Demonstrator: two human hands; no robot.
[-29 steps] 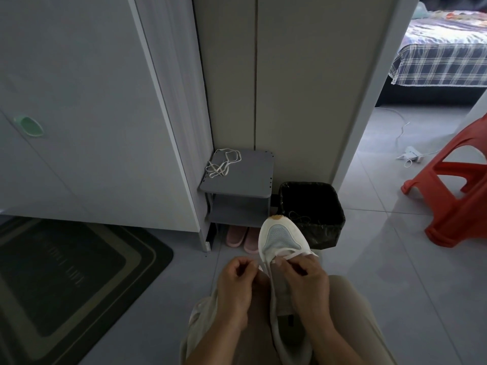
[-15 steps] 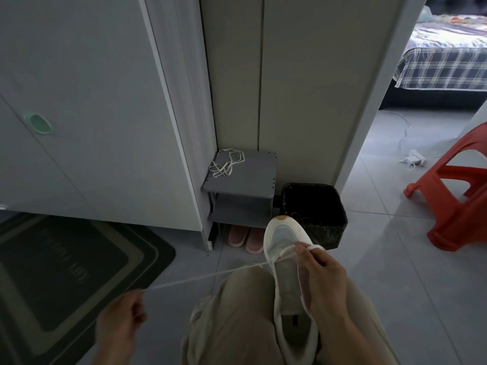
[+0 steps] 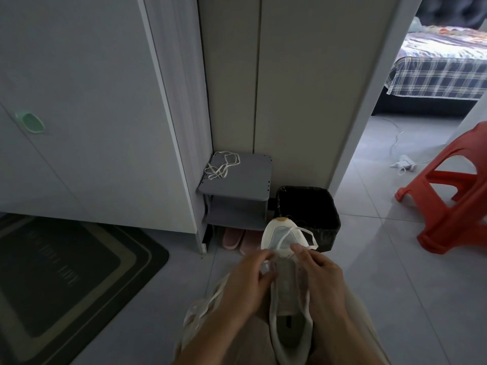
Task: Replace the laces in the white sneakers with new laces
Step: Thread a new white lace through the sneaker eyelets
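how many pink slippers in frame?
2. Both on the floor under the grey shelf unit, side by side: left slipper, right slipper. The shelf hides their far ends; more may sit behind.

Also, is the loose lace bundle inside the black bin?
No, the loose lace bundle lies on the grey shelf beside the black bin.

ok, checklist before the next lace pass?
1. Sneaker rests on the lap, toe pointing away: ok.
2. Left hand pinches the lace beside the eyelets: ok.
3. Right hand grip on lace or sneaker: cannot tell, its fingertips sit at the front eyelets.
4. Lace free of knots: ok for the loop over the toe; the rest is hidden.
5. Lace tip and target eyelet in sight: cannot tell, hands cover them.
6. Spare lace on the shelf, out of the way: ok.
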